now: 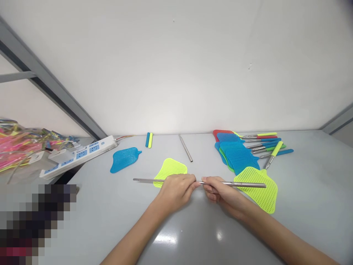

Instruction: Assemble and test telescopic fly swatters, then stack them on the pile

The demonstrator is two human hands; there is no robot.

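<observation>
Both my hands are closed around a thin silver telescopic rod (244, 184), held level above the table. My left hand (178, 189) wraps the thinner left part, and my right hand (220, 193) grips the thicker part, fingertips almost meeting. Behind my left hand lies a yellow-green fly swatter head (171, 169), partly covered. Under the rod's right end rests a yellow-green fly swatter (259, 189) with its handle pointing up. Farther back are a loose metal tube (185, 148), a blue handle grip (148, 140) and a yellow one (150, 140). A blue swatter head (125, 159) lies at left.
A pile of fly swatters (239, 156) in blue, red and green lies at the back right. On the left stands a white power strip (79, 156) with plugs and cables. Beyond it are colourful plastic-wrapped items (24, 143). A white wall (176, 73) closes off the back.
</observation>
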